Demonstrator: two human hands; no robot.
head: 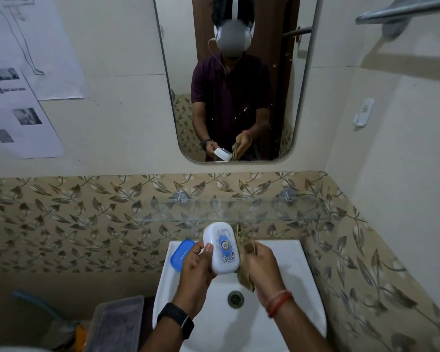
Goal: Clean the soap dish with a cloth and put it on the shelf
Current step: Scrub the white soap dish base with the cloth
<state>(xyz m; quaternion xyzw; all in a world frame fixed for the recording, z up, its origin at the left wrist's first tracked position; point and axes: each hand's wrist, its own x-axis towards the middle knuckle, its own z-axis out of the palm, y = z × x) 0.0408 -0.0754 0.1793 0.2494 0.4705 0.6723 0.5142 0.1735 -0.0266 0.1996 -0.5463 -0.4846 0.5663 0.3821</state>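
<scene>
From the head camera, everything sits relative to the white sink (285,252). Above its basin the left hand (196,273) holds the white soap dish (222,250), thumb laid across the printed face and fingers curled behind the left edge. It is tilted up so the face with the blue round label looks at the camera. The right hand (261,265) is closed around a bunched, brownish patterned cloth (244,252), which is pressed against the dish's right edge.

The dish looks like thin moulded plastic: light, rigid and smooth, and probably slick if wet. By my judgement the safest hold is across its long sides, as the left hand has it now. The cloth is soft and limp, so it can fold over the rounded corners.

On the sink's rear left corner lies a blue plastic piece (179,254), possibly the dish's other half. Behind and above the sink runs a clear glass shelf (277,209), hard to make out against the leaf-patterned tiles.

Hidden or unclear: the far side of the dish, the left fingertips behind it, and how much cloth lies under the right palm. No tap is visible. The mirror (285,97) above the sink repeats both hands, small and dim. A translucent box (117,321) stands low to the sink's left, its contents unreadable.
</scene>
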